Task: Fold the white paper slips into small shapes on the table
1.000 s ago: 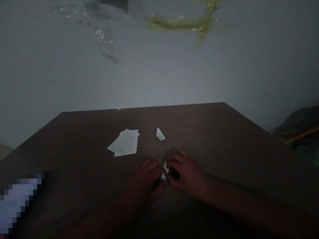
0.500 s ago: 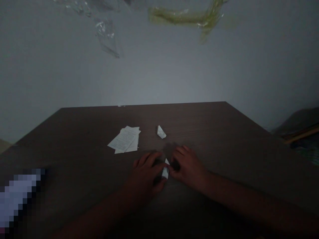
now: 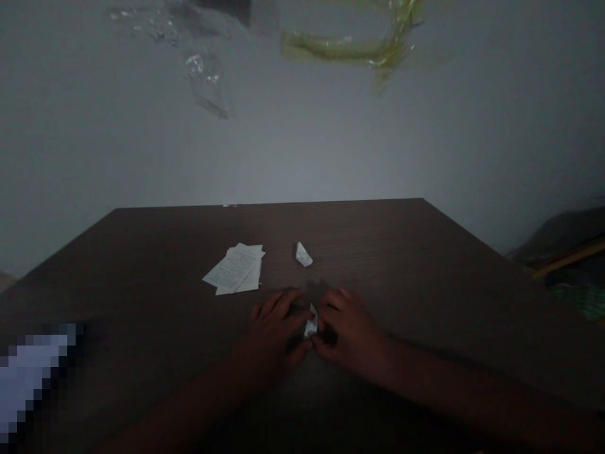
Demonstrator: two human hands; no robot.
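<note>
Between my two hands, low on the brown table, is a small folded piece of printed paper [image 3: 311, 325] with a pointed top. My left hand [image 3: 276, 328] lies to its left, its thumb and forefinger closed on the paper's edge. From the other side my right hand [image 3: 347, 331] meets the paper with curled fingers, the thumb at its lower edge. Parts of the paper are hidden by the fingers, and the dim light blurs the contact. Beyond the hands rests another folded paper piece [image 3: 303, 255].
A loose pile of printed paper sheets [image 3: 232, 271] lies left of centre on the table [image 3: 155, 252]. The wall [image 3: 302, 145] behind carries yellowed tape [image 3: 335, 48] and clear tape [image 3: 203, 69]. A pixelated pale patch [image 3: 35, 372] covers the lower left. Dark items stand at the right edge.
My right hand has shifted slightly left and down, its thumb now at the paper's lower edge. The paper has turned a little between the fingers. The whole view has tilted slightly upward.
</note>
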